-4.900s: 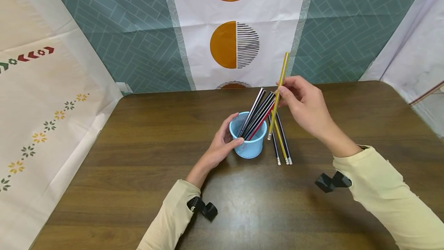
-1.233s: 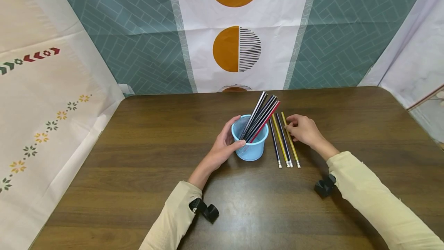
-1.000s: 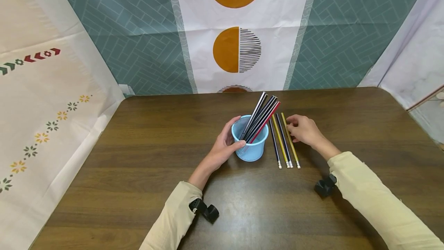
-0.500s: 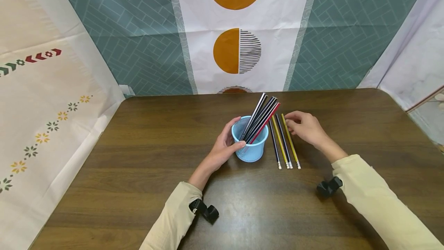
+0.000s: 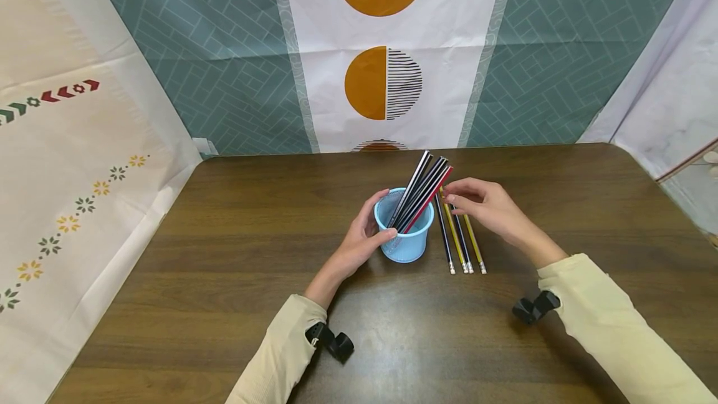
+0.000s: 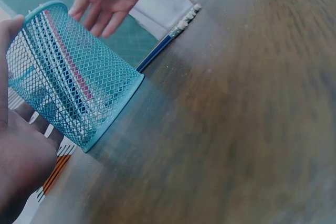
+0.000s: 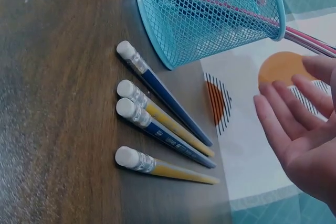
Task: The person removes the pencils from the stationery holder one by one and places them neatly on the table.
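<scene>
Head view: nearest lie the pale yellow left sleeve (image 5: 276, 351) and right sleeve (image 5: 608, 323), each with a small black device (image 5: 339, 345) at the wrist. Under them spreads a brown wood-grained table (image 5: 185, 317). Farther in, the left hand (image 5: 358, 239) grips a light blue mesh cup (image 5: 407, 248) from its left, thumb on the near rim. Right of the cup, four pencils (image 5: 455, 235) lie on the table, eraser ends near: blue, yellow, blue, yellow from left to right. Over their far ends hangs the right hand (image 5: 487, 206); the right wrist view shows its fingers extended and apart. Inside the cup, dark pencils (image 5: 419, 194) and a red pencil (image 5: 428, 200) lean to the far right. Beyond the table's far edge hangs teal cloth (image 5: 207, 92) with a white panel (image 5: 320, 67) bearing orange circles.
</scene>
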### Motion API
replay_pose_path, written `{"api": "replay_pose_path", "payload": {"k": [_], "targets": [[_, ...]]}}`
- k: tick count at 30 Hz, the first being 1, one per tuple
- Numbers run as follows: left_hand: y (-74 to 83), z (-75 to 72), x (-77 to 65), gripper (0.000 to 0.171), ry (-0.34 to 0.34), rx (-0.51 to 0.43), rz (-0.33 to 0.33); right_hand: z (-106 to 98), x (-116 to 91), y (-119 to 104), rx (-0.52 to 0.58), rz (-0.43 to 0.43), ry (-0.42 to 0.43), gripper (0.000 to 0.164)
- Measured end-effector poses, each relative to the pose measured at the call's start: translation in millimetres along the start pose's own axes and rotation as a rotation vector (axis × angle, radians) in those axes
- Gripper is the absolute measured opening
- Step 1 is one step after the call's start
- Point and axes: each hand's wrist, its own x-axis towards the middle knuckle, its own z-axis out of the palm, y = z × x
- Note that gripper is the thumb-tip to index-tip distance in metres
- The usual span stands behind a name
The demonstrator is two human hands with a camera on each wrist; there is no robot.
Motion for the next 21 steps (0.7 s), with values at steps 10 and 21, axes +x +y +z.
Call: {"api": "replay_pose_path", "payload": {"k": [10,21], "targets": [[-0.7,-0.4,-0.6,0.070,0.002,0.002,0.002,11,2,-5,0.028,-0.017,0.009,0.036],[-0.4,-0.1,-0.2,0.069,-0.002,0.006,-0.001,22,6,-10,0.150,-0.008,0.080,0.034]]}}
